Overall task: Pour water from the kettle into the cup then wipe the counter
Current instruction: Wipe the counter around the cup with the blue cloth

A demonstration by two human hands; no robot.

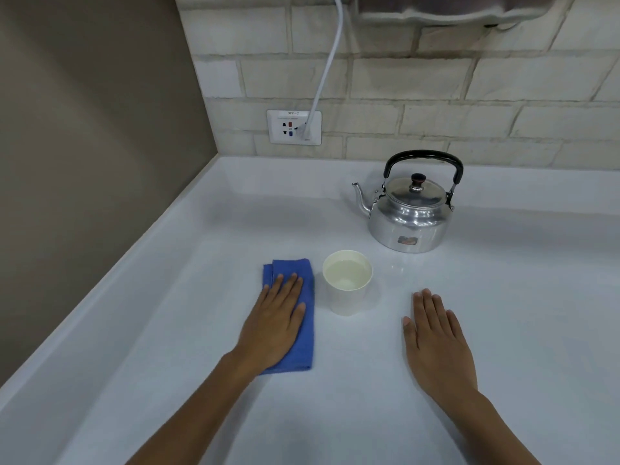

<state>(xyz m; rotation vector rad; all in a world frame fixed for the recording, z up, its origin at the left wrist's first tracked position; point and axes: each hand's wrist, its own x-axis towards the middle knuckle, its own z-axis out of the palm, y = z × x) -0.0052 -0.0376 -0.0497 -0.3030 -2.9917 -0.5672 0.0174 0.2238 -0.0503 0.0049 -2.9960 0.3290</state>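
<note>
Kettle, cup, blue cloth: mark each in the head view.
kettle (410, 226): head view, on its shiny metal body below the lid.
cup (347, 300): head view, on its white outer wall under the rim.
blue cloth (307, 344): head view, on the bare right strip beside the left hand (273, 325).

Left hand (276, 325) lies flat on the folded blue cloth (303, 333), right hand (436, 344) flat on the bare white worktop (503, 280). Between them the cup (347, 283) holds water, kettle (411, 209) upright behind it.
</note>
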